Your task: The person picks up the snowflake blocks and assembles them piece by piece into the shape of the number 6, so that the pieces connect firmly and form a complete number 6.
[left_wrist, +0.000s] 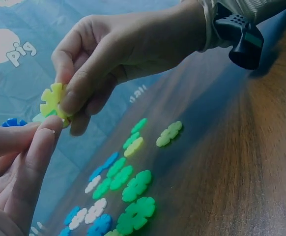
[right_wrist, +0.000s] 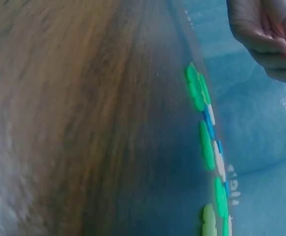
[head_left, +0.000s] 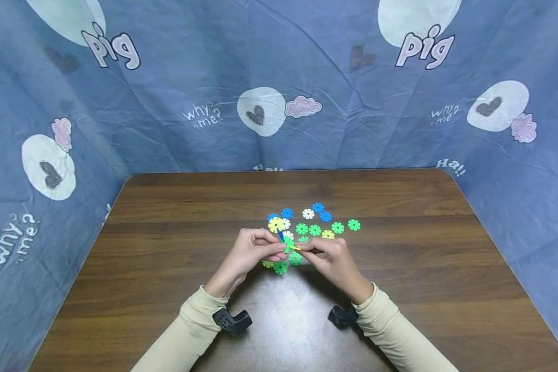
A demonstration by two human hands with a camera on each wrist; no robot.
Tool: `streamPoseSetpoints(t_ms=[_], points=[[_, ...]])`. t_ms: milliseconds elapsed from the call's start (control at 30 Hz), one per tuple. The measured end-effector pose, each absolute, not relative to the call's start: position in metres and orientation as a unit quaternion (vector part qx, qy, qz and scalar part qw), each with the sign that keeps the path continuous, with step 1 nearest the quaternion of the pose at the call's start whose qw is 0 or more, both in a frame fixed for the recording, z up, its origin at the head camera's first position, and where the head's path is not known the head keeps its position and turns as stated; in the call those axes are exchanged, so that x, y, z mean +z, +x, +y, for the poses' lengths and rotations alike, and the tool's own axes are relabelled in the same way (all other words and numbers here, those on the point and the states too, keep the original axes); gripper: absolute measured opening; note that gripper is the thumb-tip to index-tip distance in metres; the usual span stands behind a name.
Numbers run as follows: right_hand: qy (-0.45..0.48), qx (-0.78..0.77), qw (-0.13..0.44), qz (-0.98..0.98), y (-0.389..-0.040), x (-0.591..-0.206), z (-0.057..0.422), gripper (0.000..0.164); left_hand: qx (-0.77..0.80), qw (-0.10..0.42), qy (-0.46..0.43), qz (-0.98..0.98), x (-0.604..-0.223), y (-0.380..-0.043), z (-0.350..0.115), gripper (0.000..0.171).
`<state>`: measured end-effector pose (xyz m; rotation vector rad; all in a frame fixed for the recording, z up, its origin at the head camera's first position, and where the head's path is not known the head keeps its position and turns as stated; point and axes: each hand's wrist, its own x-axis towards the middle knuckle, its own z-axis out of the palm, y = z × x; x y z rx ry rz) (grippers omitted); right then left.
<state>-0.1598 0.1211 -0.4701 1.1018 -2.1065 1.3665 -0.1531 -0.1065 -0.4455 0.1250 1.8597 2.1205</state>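
In the head view my left hand (head_left: 253, 250) pinches a green notched flower disc (head_left: 287, 244) between thumb and fingers. A blue disc (head_left: 280, 235), seen edge-on, stands against it, and a yellow disc (head_left: 276, 225) shows just beyond the blue one. Thumb and forefinger of my right hand (head_left: 332, 256) grip another yellow disc (head_left: 295, 248), its edge meeting the green disc. The left wrist view shows this yellow disc (left_wrist: 52, 100) broadside at the left fingertips, with the blue disc (left_wrist: 14, 122) behind them. In the right wrist view the left hand (right_wrist: 268, 42) is cut off at the edge.
Several loose discs lie on the wooden table (head_left: 167, 268) around and beyond the hands: green (head_left: 314, 230), blue (head_left: 318, 207), white (head_left: 308, 213) and yellow (head_left: 327, 234). A blue printed curtain (head_left: 279, 150) hangs behind the table's far edge.
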Motion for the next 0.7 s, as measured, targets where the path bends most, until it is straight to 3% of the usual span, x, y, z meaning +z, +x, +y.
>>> streamPoseSetpoints(t_ms=[400,700], points=[[0.420,0.474,0.209,-0.745,-0.159,-0.473,0.119,0.022,0.746,0.184,0.043,0.639,-0.447,-0.153,-0.112,0.007],[0.374,0.481,0.235,-0.757,-0.148,-0.472,0.108,0.020,0.757,0.176,0.042,0.628,-0.445,-0.147,-0.117,0.006]])
